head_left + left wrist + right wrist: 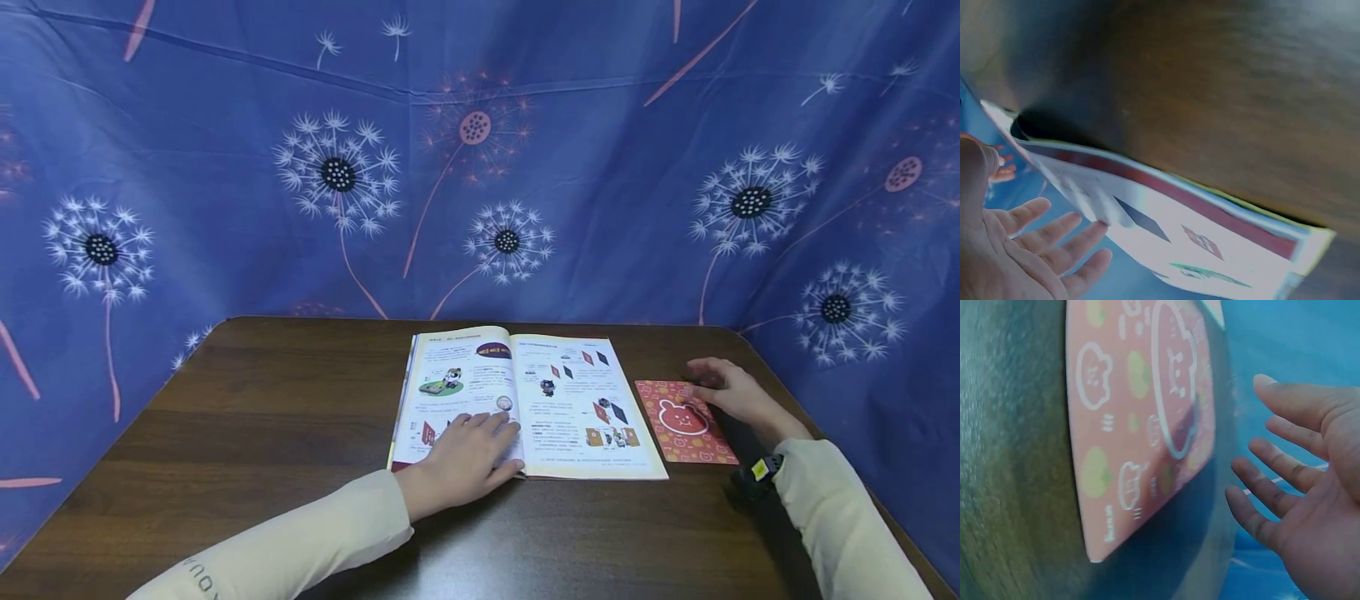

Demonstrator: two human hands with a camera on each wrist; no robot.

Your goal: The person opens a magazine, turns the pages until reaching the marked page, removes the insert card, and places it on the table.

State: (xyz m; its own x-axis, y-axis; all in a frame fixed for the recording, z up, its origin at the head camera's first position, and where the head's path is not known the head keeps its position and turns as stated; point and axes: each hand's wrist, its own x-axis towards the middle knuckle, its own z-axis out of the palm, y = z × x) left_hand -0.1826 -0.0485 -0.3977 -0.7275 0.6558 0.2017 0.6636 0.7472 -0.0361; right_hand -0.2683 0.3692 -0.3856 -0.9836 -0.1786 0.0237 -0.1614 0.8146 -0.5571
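Note:
An open book (577,417) with printed text and small pictures lies on the table, its pages spread flat. My left hand (465,458) rests over the lower part of its left page near the spine, fingers extended; the left wrist view shows that hand (1054,250) beside the page (1160,225). To the right of the book lies a red card-like booklet (682,425) with a white-outlined bear. My right hand (738,400) is at its upper right edge, and in the right wrist view the fingers are spread and loosely bent beside the booklet (1141,419), gripping nothing.
The brown wooden table (247,408) has rounded far corners. Behind it and along both sides hangs a blue cloth (600,183) with a dandelion pattern. A dark band with a yellow piece (761,469) sits at the right wrist.

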